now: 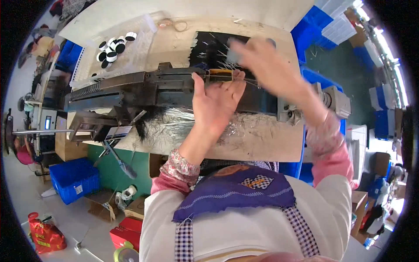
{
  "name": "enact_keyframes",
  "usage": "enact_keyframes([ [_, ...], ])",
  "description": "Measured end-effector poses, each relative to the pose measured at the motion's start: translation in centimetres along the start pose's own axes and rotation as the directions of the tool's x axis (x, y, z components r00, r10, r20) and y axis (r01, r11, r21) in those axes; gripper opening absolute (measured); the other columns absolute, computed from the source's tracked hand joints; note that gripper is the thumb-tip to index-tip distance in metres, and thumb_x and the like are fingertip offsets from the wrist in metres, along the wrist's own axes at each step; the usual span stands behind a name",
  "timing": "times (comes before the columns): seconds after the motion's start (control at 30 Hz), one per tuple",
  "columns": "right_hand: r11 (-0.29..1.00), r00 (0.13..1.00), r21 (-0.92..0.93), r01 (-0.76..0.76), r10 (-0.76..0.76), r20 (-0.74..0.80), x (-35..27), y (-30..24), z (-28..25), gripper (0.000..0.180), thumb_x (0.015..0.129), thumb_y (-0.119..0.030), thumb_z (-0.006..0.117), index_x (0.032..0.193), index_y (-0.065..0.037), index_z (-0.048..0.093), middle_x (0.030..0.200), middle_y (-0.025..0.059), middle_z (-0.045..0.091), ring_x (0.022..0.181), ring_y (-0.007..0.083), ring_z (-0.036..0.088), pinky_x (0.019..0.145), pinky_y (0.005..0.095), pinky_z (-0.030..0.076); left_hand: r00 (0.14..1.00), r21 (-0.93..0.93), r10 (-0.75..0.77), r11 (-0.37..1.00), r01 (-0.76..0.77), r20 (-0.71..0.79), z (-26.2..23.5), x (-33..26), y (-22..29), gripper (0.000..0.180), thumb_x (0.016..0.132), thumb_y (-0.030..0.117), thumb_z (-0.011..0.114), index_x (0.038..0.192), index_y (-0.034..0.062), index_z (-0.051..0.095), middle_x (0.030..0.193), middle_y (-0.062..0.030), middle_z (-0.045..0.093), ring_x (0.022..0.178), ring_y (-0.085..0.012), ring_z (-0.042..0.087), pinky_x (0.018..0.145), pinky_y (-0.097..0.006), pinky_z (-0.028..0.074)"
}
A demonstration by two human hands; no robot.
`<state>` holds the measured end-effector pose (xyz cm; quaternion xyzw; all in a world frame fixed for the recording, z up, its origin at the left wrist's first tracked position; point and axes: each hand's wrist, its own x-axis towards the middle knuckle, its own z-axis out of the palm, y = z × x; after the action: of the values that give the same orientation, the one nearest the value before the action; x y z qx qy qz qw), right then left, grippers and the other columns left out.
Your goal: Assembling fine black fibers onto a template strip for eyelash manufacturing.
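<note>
- I am watching a long dark metal machine (144, 89) lying across the wooden counter (262, 139); both hands are working at the part of it right of the middle, so I judge the step to be feeding thin clear strands (183, 124) into the small orange-edged slot (220, 75) on top.
- To do this well, I would be keeping the left hand (216, 102) flat and steady on the machine body as a brace, fingers spread, so the strands are staying lined up with the slot rather than fanning out.
- The left hand is lying open against the machine, pressing rather than gripping; its fingertips are reaching the slot's edge.
- The right hand (266, 65) is hovering above and just behind the slot, blurred by motion; its grip seems pinched on something small and pale, but I cannot tell for sure.
- I would be moving that hand slowly here, since loose strands are already lying scattered over the counter.
- The strands are looking fine, glossy and springy, spreading in a messy sheet below the machine, beside a tuft of black fibres (146, 122).
- A white tray (135, 52) of small black-and-white rolls (112, 47) is sitting well apart, at the far left.
</note>
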<state>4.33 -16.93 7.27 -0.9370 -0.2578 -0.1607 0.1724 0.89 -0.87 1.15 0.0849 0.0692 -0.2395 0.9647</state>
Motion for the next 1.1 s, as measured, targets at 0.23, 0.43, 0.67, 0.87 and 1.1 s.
enact_keyframes([
  [0.23, 0.937, 0.997, 0.343, -0.064, 0.072, -0.010, -0.1, 0.4, 1.6, 0.018, 0.074, -0.011, 0.067, 0.091, -0.010, 0.070, 0.074, 0.0054, 0.058, 0.076, 0.0233, 0.060, 0.070, 0.0361, 0.043, 0.997, 0.057, 0.073, 0.996, -0.074, 0.032, -0.4, -1.0, -0.2, 0.076, 0.093, 0.062, 0.033, 0.126, -0.0056, 0.039, 0.128, -0.0145, 0.047, 0.125, -0.0271, 0.042, 0.110, -0.040, 0.029],
  [0.43, 0.968, 0.997, 0.240, 0.069, -0.076, 0.019, 0.8, -0.6, 2.1, 0.016, 0.075, -0.013, 0.066, 0.089, -0.012, 0.071, 0.072, 0.0047, 0.058, 0.077, 0.0223, 0.060, 0.077, 0.0354, 0.039, 0.990, 0.128, 0.134, 0.982, -0.138, 0.043, -0.5, -1.0, 0.1, 0.071, 0.094, 0.059, 0.033, 0.126, -0.0040, 0.039, 0.131, -0.0133, 0.045, 0.126, -0.0239, 0.041, 0.110, -0.037, 0.030],
  [0.67, 0.985, 0.995, 0.144, 0.097, -0.092, -0.037, -0.1, -0.6, 1.4, 0.015, 0.073, -0.013, 0.066, 0.088, -0.011, 0.071, 0.071, 0.0039, 0.057, 0.077, 0.0212, 0.059, 0.077, 0.0350, 0.038, 0.991, 0.167, 0.128, 0.977, -0.132, 0.035, -0.2, -0.9, 0.0, 0.067, 0.094, 0.057, 0.036, 0.120, -0.0035, 0.044, 0.121, -0.0120, 0.052, 0.118, -0.0226, 0.048, 0.107, -0.037, 0.034],
  [0.87, 0.975, 0.973, 0.074, 0.210, -0.200, -0.119, 0.1, -1.6, 0.6, 0.016, 0.071, -0.015, 0.065, 0.086, -0.017, 0.071, 0.067, 0.0001, 0.053, 0.073, 0.0178, 0.058, 0.073, 0.0353, 0.040, 0.995, 0.102, 0.100, 0.990, -0.101, 0.014, 0.3, -0.7, 0.4, 0.068, 0.095, 0.056, 0.034, 0.112, -0.0080, 0.047, 0.123, -0.0201, 0.050, 0.120, -0.0306, 0.047, 0.111, -0.040, 0.031],
  [1.1, 0.968, 0.996, 0.250, 0.028, -0.006, -0.086, 0.9, -0.4, 1.3, 0.017, 0.079, -0.016, 0.063, 0.094, -0.013, 0.070, 0.072, 0.0044, 0.058, 0.071, 0.0244, 0.060, 0.074, 0.0371, 0.043, 0.987, 0.128, 0.154, 0.979, -0.158, 0.038, 0.3, -1.8, 0.5, 0.064, 0.096, 0.053, 0.032, 0.111, -0.0074, 0.047, 0.125, -0.0205, 0.048, 0.124, -0.0308, 0.043, 0.111, -0.042, 0.029],
])
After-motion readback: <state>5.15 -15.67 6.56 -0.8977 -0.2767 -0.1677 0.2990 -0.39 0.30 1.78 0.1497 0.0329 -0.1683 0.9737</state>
